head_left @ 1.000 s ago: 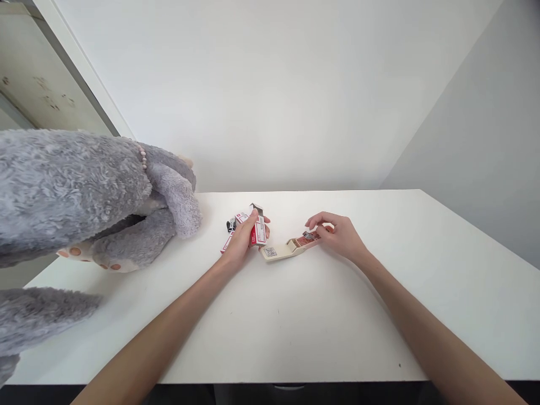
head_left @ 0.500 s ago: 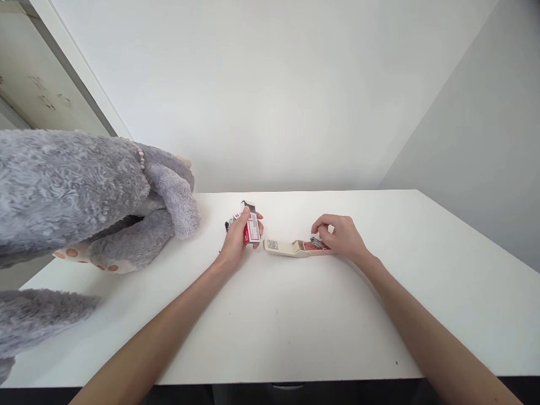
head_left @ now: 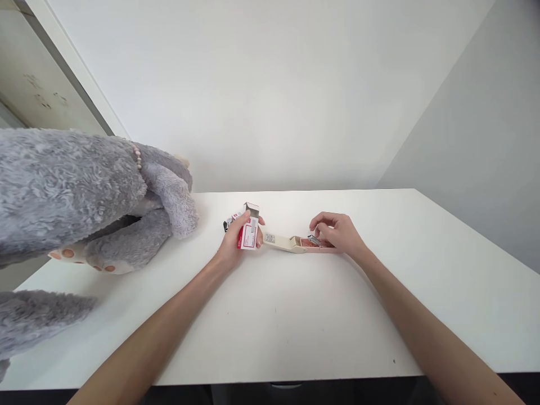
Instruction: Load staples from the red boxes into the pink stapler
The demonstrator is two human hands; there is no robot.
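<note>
My left hand (head_left: 233,241) is closed around a small red-and-white cardboard box (head_left: 250,235), its end flap open toward the wall. Beside it on the table lies a long, narrow cream-and-pink case (head_left: 283,243), spread open at its hinge. A black-and-white patterned label marks the cream half. In the reddish compartment of the pink half, a small silver strip (head_left: 313,240) sits tilted. Over this half, my right hand (head_left: 335,230) has its thumb and index finger drawn together just above the strip. I cannot make out what is between those fingertips.
Behind my left hand, a small black-and-white item (head_left: 228,223) is partly hidden. A large grey plush toy (head_left: 80,191) with a bead string takes up the left side of the white table (head_left: 337,315). A white wall (head_left: 270,101) rises at the back.
My left hand has turned the box so that its labelled side and open end show more. My right hand stays over the case, its fingertips shifted slightly.
</note>
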